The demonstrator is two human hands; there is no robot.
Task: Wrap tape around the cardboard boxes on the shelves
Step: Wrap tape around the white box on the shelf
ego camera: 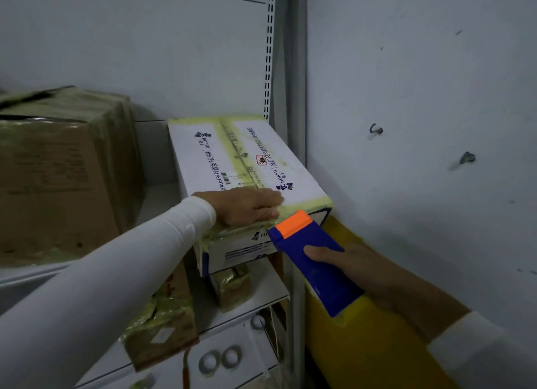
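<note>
A person's left hand (250,207) pressed flat, fingers extended, on the near top edge of a white printed cardboard box (232,156) sitting at the right end of a pale metal shelf (162,202), its front overhanging the edge. The right hand (357,269) gripped a blue tape dispenser (313,260) with an orange tip, that tip touching the box's front corner. Yellowish tape (232,144) already ran along the box's seam and edges. The roll inside the dispenser was hidden, and a yellow object (363,345) below was cut off. A brown taped box (58,170) stood blurred at left. Lower shelves held smaller taped cartons, hard to make out, beside a scuffed white wall (421,98).
</note>
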